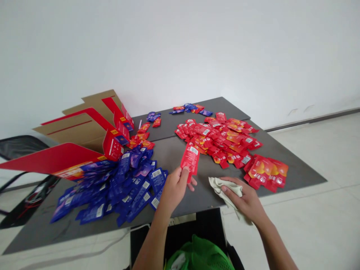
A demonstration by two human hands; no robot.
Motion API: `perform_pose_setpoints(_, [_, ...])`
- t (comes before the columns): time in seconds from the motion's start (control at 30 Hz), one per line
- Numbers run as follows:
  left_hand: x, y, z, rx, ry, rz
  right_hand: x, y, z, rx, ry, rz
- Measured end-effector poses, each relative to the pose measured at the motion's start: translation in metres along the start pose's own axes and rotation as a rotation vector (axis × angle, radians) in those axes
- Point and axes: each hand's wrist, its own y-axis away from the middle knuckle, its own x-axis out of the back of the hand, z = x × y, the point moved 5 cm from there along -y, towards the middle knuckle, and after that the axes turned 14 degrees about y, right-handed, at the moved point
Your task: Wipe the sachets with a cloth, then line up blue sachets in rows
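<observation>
Head camera is showing the left hand (pixel 174 189) pinching a red packet (pixel 190 159) by its lower end, long axis pointing up and away; the right hand (pixel 247 200), just right of it, is holding a cloth (pixel 223 184) down on the surface (pixel 168 152).

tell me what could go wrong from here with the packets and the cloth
The cloth under the right hand hangs partly over the table edge and could slip off. The blue packets lie heaped close to the front edge, so a nudge might push some off. The left hand holds the red packet only by its lower end.
</observation>
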Motion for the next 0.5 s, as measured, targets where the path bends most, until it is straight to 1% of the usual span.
perform_pose_setpoints(0.07, [-0.006,-0.019,0.010,-0.035,0.117,0.003,0.001,-0.001,-0.002,0.014,-0.004,-0.021])
perform_pose_setpoints(0.17, [-0.025,-0.059,0.025,-0.034,0.314,-0.036,0.001,-0.002,-0.003,0.029,-0.009,-0.034])
perform_pose_setpoints(0.23, [-0.038,-0.090,0.034,0.003,0.391,-0.030,0.000,-0.001,-0.002,0.040,-0.012,-0.039])
perform_pose_setpoints(0.3, [-0.051,-0.122,0.039,0.093,0.463,0.014,-0.001,-0.001,0.001,0.050,-0.018,-0.043])
perform_pose_setpoints(0.33, [-0.058,-0.137,0.039,0.157,0.493,0.038,-0.002,-0.001,0.002,0.054,-0.021,-0.045])
perform_pose_setpoints(0.4, [-0.071,-0.163,0.038,0.222,0.511,0.055,-0.003,-0.001,0.004,0.062,-0.020,-0.040])
perform_pose_setpoints(0.5, [-0.088,-0.188,0.025,0.292,0.507,0.066,-0.003,-0.002,0.005,0.086,-0.010,-0.021])
